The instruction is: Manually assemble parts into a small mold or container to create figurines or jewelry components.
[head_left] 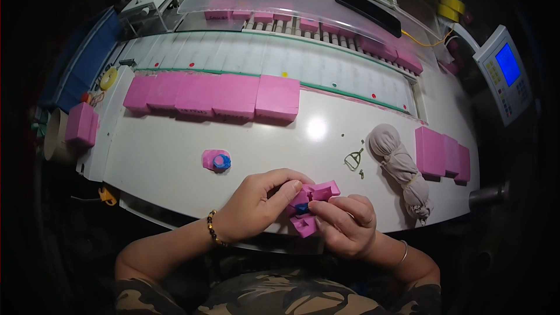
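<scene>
Near the table's front edge, my left hand (pixel 256 204) grips a pink rubber mold (pixel 324 189) that is split and spread apart. A dark blue piece (pixel 301 207) shows in its middle. Closed on the mold's right side is my right hand (pixel 350 224), its fingertips against the blue piece; whether they pinch that piece I cannot tell. Farther left on the table lies a small pink mold piece (pixel 207 157) with a round blue piece (pixel 221 161) on it. Beyond my right hand are a green looped wax piece (pixel 352 161) and several green bits.
A tied beige cloth bundle (pixel 400 172) lies at right, beside pink blocks (pixel 430 150). A row of pink blocks (pixel 233 96) stands farther back, before a long white sloped panel (pixel 251 52). A device with a blue screen (pixel 507 64) and a blue bin (pixel 81 61) flank the table.
</scene>
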A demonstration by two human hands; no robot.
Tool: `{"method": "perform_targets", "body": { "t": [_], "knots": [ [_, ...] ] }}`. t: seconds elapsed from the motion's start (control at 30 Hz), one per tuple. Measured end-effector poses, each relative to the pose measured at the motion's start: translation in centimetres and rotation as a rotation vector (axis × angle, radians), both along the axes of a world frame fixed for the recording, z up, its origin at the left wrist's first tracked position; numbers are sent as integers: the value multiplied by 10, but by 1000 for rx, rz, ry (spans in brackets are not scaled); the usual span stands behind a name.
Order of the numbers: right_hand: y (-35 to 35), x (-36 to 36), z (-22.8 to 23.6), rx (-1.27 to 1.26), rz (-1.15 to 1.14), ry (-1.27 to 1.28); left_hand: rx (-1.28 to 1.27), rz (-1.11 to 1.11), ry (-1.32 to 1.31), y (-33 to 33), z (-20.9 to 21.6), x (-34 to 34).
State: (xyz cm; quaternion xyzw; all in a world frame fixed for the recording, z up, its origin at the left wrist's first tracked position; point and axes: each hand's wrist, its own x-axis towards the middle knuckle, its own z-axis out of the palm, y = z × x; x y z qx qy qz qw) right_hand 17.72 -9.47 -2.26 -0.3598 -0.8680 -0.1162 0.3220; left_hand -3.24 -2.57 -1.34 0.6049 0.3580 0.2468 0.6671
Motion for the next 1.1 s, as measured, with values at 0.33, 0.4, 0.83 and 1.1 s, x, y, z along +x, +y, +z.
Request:
{"method": "perform_targets", "body": {
  "t": [0.33, 0.4, 0.83, 1.1],
  "knots": [
    [4, 1, 5, -38, 73, -8, -1, 8, -72, -1, -10, 0],
    [0, 1, 5, -38, 71, -4, -9, 47, -31, -2, -7, -1],
    [-48, 5, -22, -17, -23, 122, 962, -16, 362, 10, -20, -2],
    [-65, 6, -29, -40, -34, 141, 870, -180, 467, -10, -3, -9]
  ]
}}
